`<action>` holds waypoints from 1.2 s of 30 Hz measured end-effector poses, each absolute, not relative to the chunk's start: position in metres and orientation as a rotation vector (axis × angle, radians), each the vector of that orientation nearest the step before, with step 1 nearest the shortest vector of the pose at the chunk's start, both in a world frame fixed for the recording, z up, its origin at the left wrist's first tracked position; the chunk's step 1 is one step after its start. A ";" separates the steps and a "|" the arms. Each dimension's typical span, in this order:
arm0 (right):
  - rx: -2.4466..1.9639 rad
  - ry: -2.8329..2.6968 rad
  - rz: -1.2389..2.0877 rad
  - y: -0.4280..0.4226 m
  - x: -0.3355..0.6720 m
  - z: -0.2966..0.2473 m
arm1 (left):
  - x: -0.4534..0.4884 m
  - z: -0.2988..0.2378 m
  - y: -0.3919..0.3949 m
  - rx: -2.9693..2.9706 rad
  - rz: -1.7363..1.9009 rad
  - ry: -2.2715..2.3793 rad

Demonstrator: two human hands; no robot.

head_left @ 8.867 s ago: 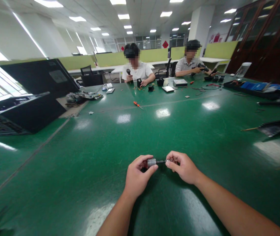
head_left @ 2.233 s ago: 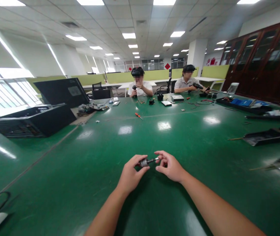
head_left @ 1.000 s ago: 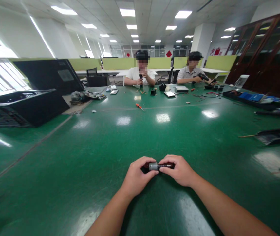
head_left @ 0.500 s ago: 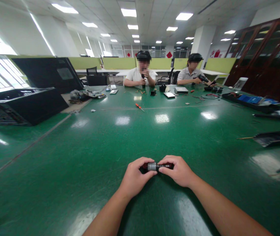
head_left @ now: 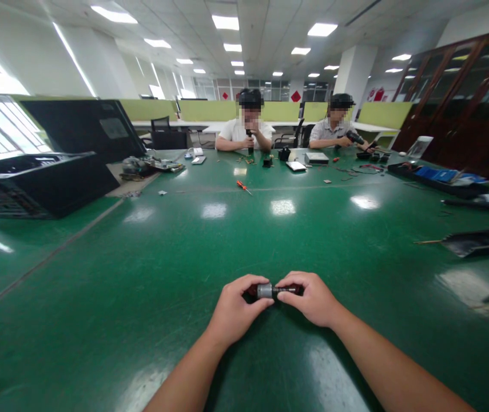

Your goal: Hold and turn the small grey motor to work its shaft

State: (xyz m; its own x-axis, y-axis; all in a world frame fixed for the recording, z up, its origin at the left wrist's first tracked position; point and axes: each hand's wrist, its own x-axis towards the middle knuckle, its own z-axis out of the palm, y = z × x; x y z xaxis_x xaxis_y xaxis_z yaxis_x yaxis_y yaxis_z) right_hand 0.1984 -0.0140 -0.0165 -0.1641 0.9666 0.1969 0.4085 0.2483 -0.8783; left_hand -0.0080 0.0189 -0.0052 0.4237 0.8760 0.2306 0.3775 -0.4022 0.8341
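Note:
A small motor rotor [head_left: 265,290], with a silver cylindrical core, a reddish-brown part at its left and a thin shaft at its right, lies crosswise between my hands just over the green tabletop. My left hand [head_left: 236,306] is closed around the core end, fingertips above it and thumb below. Thumb and fingers of my right hand [head_left: 311,297] pinch the shaft end, where a dark reddish part shows behind the fingers. Both palms hide some of the piece.
An orange-handled screwdriver [head_left: 243,187] lies farther up the green table [head_left: 175,246]. A black computer case [head_left: 34,186] stands at left, and black trays [head_left: 480,240] with parts line the right edge. Across the table sit two people [head_left: 231,134], each handling dark tools.

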 end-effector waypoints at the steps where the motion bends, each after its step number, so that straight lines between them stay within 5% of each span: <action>1: -1.279 -1.713 0.880 -0.014 0.198 -0.017 | -0.008 -0.005 0.019 1.957 0.889 1.057; 36: -1.303 -1.609 0.923 -0.013 0.198 -0.019 | -0.009 -0.007 0.021 1.883 0.924 1.068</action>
State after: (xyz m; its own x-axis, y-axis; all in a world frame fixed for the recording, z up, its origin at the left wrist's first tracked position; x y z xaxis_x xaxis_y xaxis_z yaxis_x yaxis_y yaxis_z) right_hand 0.1976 -0.0131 -0.0192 -0.0988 0.9820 0.1607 0.3568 0.1857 -0.9155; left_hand -0.0088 0.0214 -0.0070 0.3860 0.8973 0.2142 0.3403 -0.3543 0.8710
